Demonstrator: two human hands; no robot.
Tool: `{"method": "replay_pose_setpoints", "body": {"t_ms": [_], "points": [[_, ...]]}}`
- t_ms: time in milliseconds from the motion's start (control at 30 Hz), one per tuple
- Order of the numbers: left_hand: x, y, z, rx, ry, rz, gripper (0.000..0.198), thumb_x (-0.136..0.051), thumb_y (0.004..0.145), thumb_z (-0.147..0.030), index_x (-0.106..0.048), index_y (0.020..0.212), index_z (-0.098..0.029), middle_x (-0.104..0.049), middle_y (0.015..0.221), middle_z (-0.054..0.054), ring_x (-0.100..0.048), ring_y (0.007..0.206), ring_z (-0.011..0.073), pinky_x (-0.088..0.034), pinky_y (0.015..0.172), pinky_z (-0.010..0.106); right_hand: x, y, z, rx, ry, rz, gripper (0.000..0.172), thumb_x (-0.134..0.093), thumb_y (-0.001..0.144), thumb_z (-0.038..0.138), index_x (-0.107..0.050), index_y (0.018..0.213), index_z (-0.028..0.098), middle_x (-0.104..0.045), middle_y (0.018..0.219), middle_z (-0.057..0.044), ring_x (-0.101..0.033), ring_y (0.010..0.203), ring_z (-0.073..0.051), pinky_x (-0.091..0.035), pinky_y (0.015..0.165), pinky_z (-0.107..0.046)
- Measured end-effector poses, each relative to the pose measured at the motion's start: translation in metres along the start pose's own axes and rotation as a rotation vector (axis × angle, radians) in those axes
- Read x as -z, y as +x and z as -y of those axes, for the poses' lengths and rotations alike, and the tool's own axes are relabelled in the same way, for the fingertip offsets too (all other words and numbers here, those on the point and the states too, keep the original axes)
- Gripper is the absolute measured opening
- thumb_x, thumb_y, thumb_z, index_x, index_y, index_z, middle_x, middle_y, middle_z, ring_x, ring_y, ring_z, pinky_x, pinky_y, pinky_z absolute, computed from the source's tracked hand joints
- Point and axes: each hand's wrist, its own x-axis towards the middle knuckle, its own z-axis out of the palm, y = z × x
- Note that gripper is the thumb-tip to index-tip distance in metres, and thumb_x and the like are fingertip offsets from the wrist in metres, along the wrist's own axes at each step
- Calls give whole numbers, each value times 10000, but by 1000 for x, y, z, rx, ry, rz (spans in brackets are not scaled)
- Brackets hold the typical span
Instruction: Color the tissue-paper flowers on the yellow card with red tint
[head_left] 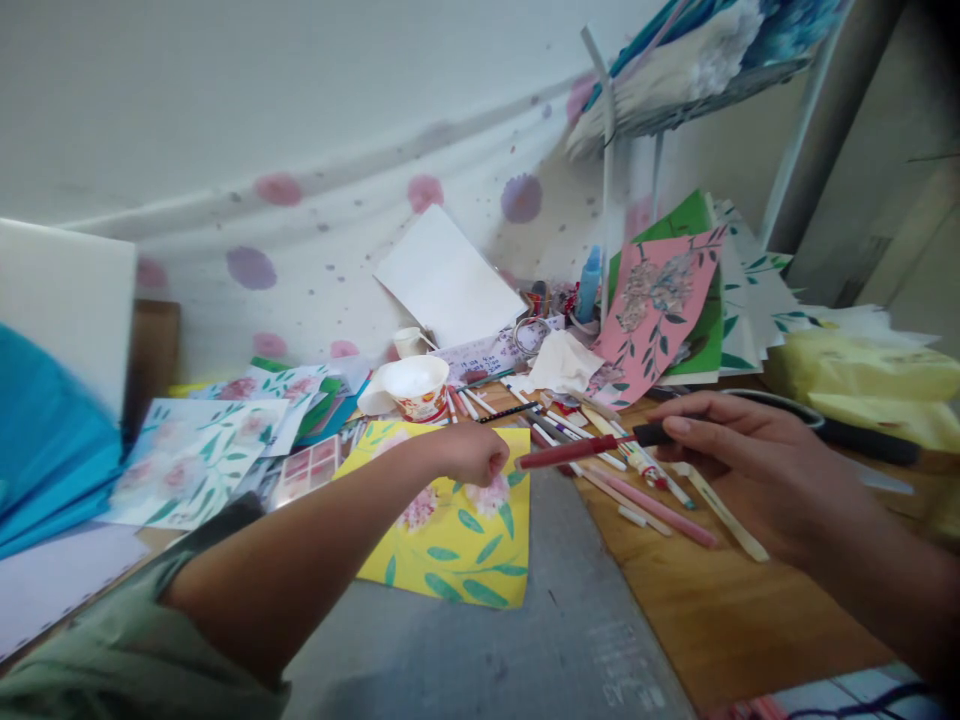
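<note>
My right hand (742,450) pinches the black cap (651,433) of a slim dark-red tube (566,453). A thin reddish stem shows between cap and tube, like a lip gloss wand partly drawn out. The tube points left, its end close to my left hand (476,455). That hand is curled into a fist above the yellow painted sheet (480,560), and whatever it may hold is hidden. Pink-white flowers and green leaves decorate the sheet, which lies on a grey cutting mat (517,650).
Pens and brushes (645,490) lie scattered on the wooden table (720,630). A paper cup (421,390) stands behind the yellow sheet. At left are painted papers (195,460) and a pink palette (307,472). Right of centre leans a pink painted sheet (660,310).
</note>
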Motion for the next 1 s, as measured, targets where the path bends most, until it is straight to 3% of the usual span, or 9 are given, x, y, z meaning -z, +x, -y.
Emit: {"method": "replay_pose_setpoints", "body": {"t_ms": [100, 333, 467, 533, 700, 800, 867, 933, 1000], "points": [[3, 4, 10, -14, -71, -21, 134, -593, 873, -252, -612, 846, -122, -613, 839, 22, -601, 769, 175, -499, 706, 349, 2, 0, 1, -3, 16, -28, 173, -799, 571, 305, -722, 706, 228, -679, 699, -1, -564, 605, -122, -436, 541, -220], [-7, -27, 21, -204, -430, -315, 96, -586, 872, -214, -631, 889, -131, -636, 904, 34, -602, 855, 188, -462, 809, 392, 9, 1, 3, 13, 105, -36, 144, -808, 586, 274, -727, 698, 238, -689, 678, 14, -575, 605, -97, -455, 575, -173], [-34, -55, 15, -236, -736, -426, 129, -607, 830, -220, -629, 926, -137, -655, 929, 55, -611, 885, 199, -461, 824, 391, 14, 1, -1, -7, 114, 3, 101, -790, 618, 274, -729, 691, 243, -680, 672, 14, -574, 598, -103, -454, 567, -185], [-52, -67, 9, -260, -923, -466, 320, -634, 790, -277, -542, 1073, -160, -641, 1011, 79, -607, 936, 202, -473, 822, 356, 12, -2, -5, -43, 72, 43, 91, -779, 627, 284, -727, 690, 245, -680, 662, 10, -579, 588, -116, -451, 559, -208], [-99, -83, -23, -322, -1192, -479, 590, -673, 734, -455, -408, 1221, -254, -554, 1152, 75, -558, 994, 214, -448, 825, 317, -20, -22, -13, -79, -167, 255, 91, -753, 626, 289, -719, 679, 224, -676, 636, 0, -606, 621, -163, -460, 619, -286], [-115, -77, -44, -279, -1181, -439, 567, -723, 667, -442, -505, 1152, -245, -596, 889, 22, -549, 775, 198, -419, 637, 266, -44, -35, -20, 0, -252, 341, 140, -732, 624, 297, -695, 697, 183, -655, 628, -10, -606, 608, -159, -461, 599, -285], [-116, -72, -51, -188, -1155, -472, 412, -755, 590, -372, -605, 927, -190, -537, 693, -15, -466, 622, 165, -340, 538, 245, -53, -37, -26, 70, -337, 369, 223, -683, 684, 333, -685, 830, 166, -657, 642, -18, -616, 608, -156, -469, 582, -276], [-112, -68, -51, -71, -1144, -540, 258, -726, 569, -301, -596, 742, -159, -475, 602, -32, -399, 569, 145, -287, 515, 241, -50, -30, -29, 191, -515, 370, 341, -608, 761, 356, -640, 1036, 157, -677, 681, -26, -641, 647, -166, -491, 585, -274], [-104, -68, -46, 33, -1151, -632, 186, -653, 624, -291, -566, 706, -148, -455, 596, -32, -384, 574, 140, -287, 535, 242, -37, -11, -26, 303, -739, 287, 353, -536, 825, 335, -600, 1127, 164, -706, 792, -43, -662, 729, -177, -513, 635, -286]]}}
